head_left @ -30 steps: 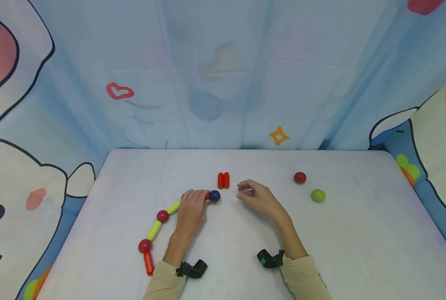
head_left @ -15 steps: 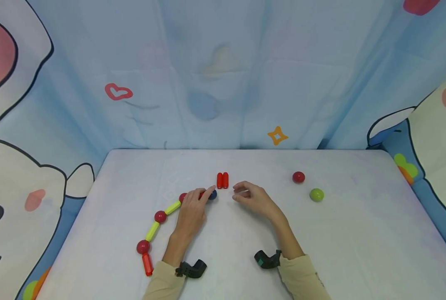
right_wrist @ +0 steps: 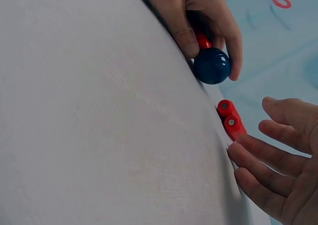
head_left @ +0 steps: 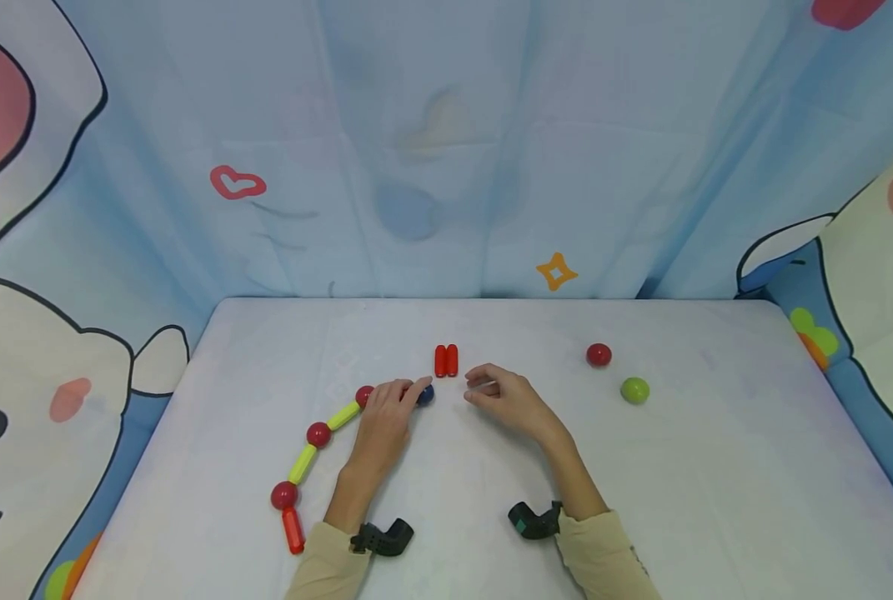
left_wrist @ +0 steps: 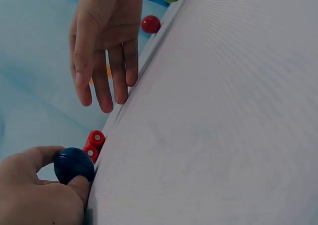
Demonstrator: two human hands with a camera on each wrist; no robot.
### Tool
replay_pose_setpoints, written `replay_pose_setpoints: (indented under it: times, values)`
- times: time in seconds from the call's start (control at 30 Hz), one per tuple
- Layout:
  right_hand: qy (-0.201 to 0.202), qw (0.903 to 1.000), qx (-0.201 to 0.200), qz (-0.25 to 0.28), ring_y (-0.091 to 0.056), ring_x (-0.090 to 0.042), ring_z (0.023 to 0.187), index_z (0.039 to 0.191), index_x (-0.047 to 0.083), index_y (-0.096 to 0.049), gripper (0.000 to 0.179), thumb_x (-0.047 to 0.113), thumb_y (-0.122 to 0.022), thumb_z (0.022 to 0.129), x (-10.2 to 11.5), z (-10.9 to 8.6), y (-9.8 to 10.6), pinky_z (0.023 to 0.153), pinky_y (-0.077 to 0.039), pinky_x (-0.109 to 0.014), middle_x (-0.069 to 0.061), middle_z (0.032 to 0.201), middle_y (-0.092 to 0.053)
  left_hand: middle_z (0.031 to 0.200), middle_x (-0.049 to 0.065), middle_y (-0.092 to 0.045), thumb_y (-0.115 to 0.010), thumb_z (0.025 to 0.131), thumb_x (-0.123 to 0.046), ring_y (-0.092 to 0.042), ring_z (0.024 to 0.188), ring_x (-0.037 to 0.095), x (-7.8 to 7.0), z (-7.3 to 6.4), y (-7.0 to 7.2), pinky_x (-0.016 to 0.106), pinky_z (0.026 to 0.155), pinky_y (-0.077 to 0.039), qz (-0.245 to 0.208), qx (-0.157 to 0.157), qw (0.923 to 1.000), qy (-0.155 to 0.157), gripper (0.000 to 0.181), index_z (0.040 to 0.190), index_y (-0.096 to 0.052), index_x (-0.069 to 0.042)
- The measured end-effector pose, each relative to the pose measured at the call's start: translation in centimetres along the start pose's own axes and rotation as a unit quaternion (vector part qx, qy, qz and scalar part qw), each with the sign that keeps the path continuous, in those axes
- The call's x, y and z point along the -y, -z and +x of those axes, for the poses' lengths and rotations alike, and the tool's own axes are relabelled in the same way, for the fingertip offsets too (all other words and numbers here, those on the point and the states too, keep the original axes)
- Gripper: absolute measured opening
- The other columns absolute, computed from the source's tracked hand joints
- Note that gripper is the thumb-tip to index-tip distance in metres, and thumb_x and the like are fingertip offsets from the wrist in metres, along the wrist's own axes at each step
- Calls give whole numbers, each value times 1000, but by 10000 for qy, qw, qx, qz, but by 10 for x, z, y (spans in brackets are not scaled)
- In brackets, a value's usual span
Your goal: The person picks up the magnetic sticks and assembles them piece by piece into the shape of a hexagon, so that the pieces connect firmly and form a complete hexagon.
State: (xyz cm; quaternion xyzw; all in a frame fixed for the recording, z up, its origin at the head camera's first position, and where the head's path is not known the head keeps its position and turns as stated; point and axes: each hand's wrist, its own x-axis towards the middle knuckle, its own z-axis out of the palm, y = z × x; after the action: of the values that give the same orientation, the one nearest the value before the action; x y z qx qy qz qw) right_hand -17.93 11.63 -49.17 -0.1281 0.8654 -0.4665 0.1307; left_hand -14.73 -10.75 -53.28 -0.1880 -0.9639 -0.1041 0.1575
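My left hand point(head_left: 381, 425) pinches the dark blue ball point(left_wrist: 73, 165) between thumb and forefinger. This ball ends a curved chain of balls and magnetic-looking rods, and a red rod point(right_wrist: 202, 40) joins it under my palm. Out to the left the chain shows a red ball point(head_left: 319, 434), yellow rods point(head_left: 303, 464) and a red end rod point(head_left: 293, 531). My right hand point(head_left: 514, 402) hovers right of the blue ball, fingers loosely bent, holding nothing. Two loose red rods point(head_left: 446, 361) lie side by side just beyond the hands.
A loose red ball point(head_left: 599, 355) and a green ball point(head_left: 634, 390) sit toward the right on the white-covered table point(head_left: 716, 467). Behind the table's back edge hangs a light blue printed curtain point(head_left: 446, 167). Each wrist wears a black camera mount point(head_left: 383, 538).
My left forefinger has moved over onto the blue ball. The chain has shifted slightly to the left, its near end a little toward me. My right hand has drifted slightly left.
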Motion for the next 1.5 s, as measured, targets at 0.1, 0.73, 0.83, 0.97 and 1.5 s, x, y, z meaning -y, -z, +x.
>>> replay_pose_setpoints:
  times: [0.1,0.73,0.83,0.97,1.5]
  values:
    - [93,9999,40,-12,-67,-29,106,122,4,-61,35,22,-65,92,3,4,-1,90,-56,-40,-13,120,-66,118,3,-61,-68,91,-26,-57,114,19,0,1,0,35,103,-48,-64,-64,9999,53,53,141,-48,-23]
    - [95,9644,-1276,-2313,-62,-32,109,125,9,-65,38,13,-70,88,23,28,-28,92,-55,-43,-18,122,-63,116,4,-68,-68,89,-32,-60,108,22,-4,0,0,38,98,-49,-788,-462,9950,403,43,129,-60,-21]
    - [59,9634,-1255,-2370,-63,-30,106,122,8,-67,36,12,-71,87,23,28,-29,90,-56,-41,-17,118,-65,116,5,-68,-69,89,-29,-60,108,23,-3,0,0,40,97,-49,-845,-599,9940,362,40,127,-62,-19]
    - [13,9650,-1266,-2299,-63,-30,106,120,8,-68,33,13,-71,87,24,27,-29,91,-55,-42,-15,118,-66,118,4,-69,-69,89,-25,-60,107,23,-3,1,0,41,96,-49,-916,-704,9927,338,38,126,-62,-18]
    - [92,9631,-1270,-2371,-61,-24,88,110,10,-70,26,18,-74,85,25,28,-29,74,-56,-37,-11,104,-70,128,5,-65,-63,91,-6,-58,111,25,-2,1,-1,42,97,-48,-810,-458,9944,497,36,122,-64,-24]
